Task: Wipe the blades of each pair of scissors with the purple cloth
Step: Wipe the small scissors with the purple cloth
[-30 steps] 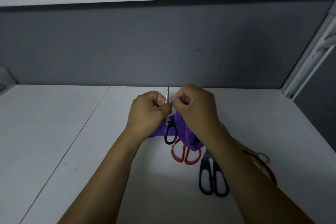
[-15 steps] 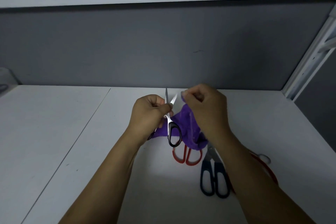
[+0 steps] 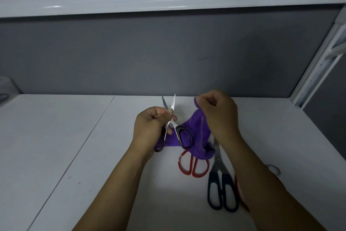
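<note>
a: what have the fingers got?
b: the left hand (image 3: pixel 149 125) curls its fingers (image 3: pixel 156 113) round the black-handled scissors (image 3: pixel 171 122) near the pivot, blades spread in a v, tips up. the right hand (image 3: pixel 217 112) pinches a corner of the purple cloth (image 3: pixel 194 133), near the blades but apart from them.
a: progress?
b: mid-pair, i'd judge. red-handled scissors (image 3: pixel 193 165) and blue-handled scissors (image 3: pixel 221 193) lie on the counter (image 3: pixel 74 155); wiped or not, can't tell.

A white tabletop (image 3: pixel 56 137) runs back to a dark grey wall (image 3: pixel 131 52), with a thin seam (image 3: pixel 91 133) crossing it diagonally on the left. A white shelf edge (image 3: pixel 168 0) spans overhead. A white upright (image 3: pixel 317 65) slants along the right side.
</note>
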